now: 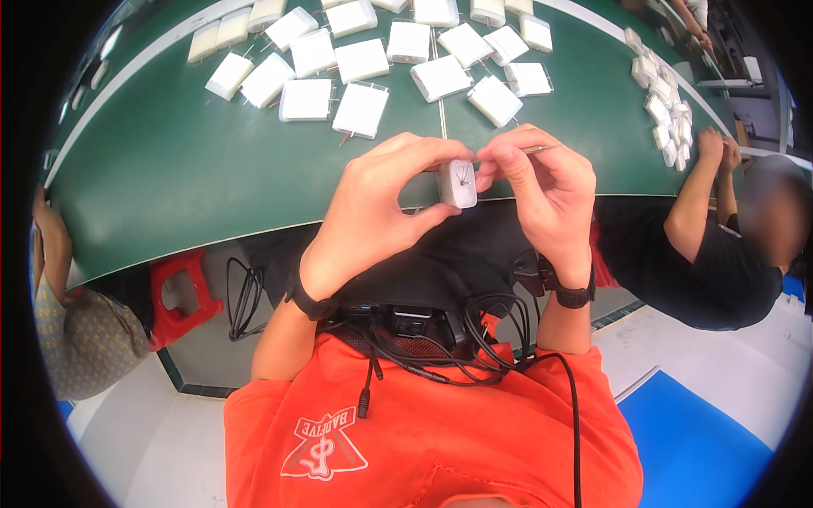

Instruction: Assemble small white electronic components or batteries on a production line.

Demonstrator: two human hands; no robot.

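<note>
My left hand (373, 186) grips a small white plastic housing (464, 195) between thumb and fingers, just over the near edge of the green table. The end of the housing faces me, and thin dark wires show in its middle. Close beside it on the right, my right hand (550, 190) is closed on a thin metal tool (539, 149); its tip is hidden by my fingers, so its exact kind is unclear. The fingertips of my right hand are at the housing's upper right edge; whether they touch it I cannot tell.
Several similar white housings (360, 110) with thin leads lie beyond my hands on the green table (212, 186). More white pieces (669, 110) are heaped at the right. A person (711, 229) sits at right, another (93, 339) at left near a red stool (185, 296). Black cables (500, 339) hang at my waist.
</note>
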